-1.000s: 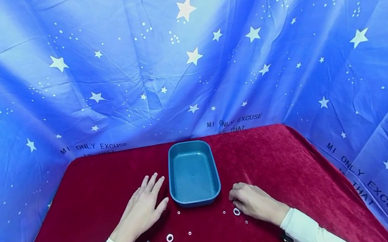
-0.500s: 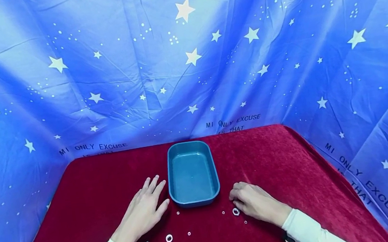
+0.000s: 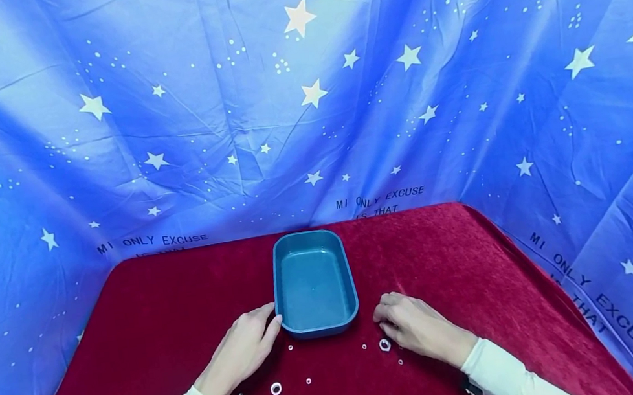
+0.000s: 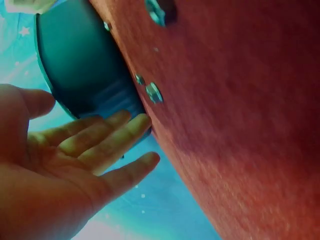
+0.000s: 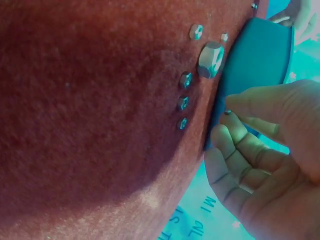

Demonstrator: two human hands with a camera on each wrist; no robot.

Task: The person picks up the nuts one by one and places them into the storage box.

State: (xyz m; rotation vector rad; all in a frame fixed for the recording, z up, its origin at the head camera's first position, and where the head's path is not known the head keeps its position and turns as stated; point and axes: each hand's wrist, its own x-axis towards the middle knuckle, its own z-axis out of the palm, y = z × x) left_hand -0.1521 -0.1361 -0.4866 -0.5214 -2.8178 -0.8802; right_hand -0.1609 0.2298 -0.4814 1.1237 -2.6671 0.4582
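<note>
A blue plastic bin (image 3: 321, 332) stands upright at the middle of the table. My left hand (image 3: 238, 348) is at its near left side, with the thumb close to the rim. In the left wrist view the fingers (image 4: 112, 145) are extended and overlap the bin's wall. My right hand (image 3: 419, 329) is right of the bin, thumb and index finger pinching a tiny dark piece (image 5: 227, 112) that looks like a small nut, mostly hidden by the fingertips. Beside this hand lies a large hex nut (image 3: 385, 345), and several smaller nuts lie near it in the right wrist view.
Another large nut (image 3: 276, 389) and a small nut (image 3: 309, 381) lie on the red cloth (image 3: 186, 284) in front of the bin. A small nut (image 3: 290, 348) lies just before the bin's front wall. A blue starry curtain (image 3: 224, 104) surrounds the table.
My left hand has moved right to the bin's side, its once-spread fingers now closer together. The right hand stays nearly in place, its pinch held. The bin has not moved.
</note>
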